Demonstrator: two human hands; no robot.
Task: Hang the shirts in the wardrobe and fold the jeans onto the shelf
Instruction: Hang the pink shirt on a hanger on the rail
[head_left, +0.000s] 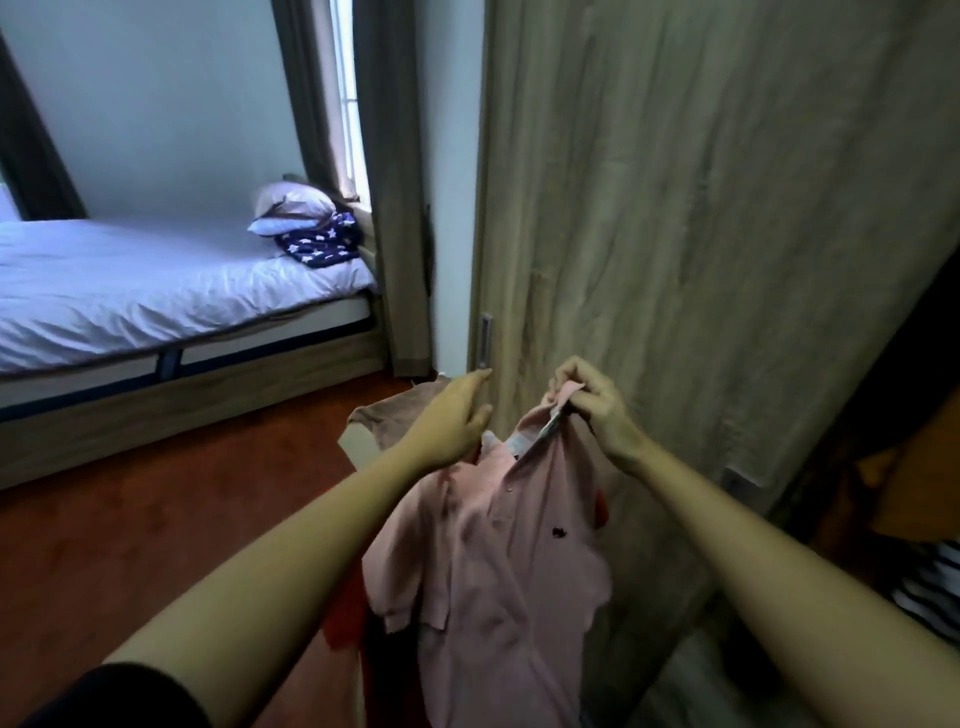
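Note:
A pink polo shirt (498, 561) with a small dark logo hangs in front of me, held up by its collar. My right hand (597, 410) pinches the collar at the top. My left hand (457, 421) is at the shirt's left shoulder with its fingers extended; whether it grips the cloth is hidden. Behind the shirt stands the wooden wardrobe door (701, 234). The wardrobe's dark opening (893, 415) shows at the right edge, with orange and striped clothes inside.
A cardboard box (363, 441) with a brown garment (395, 415) over it sits on the reddish floor below my left hand. Red cloth (343, 618) shows under the shirt. A bed (156, 291) with pillows fills the left side, with curtains and a window behind it.

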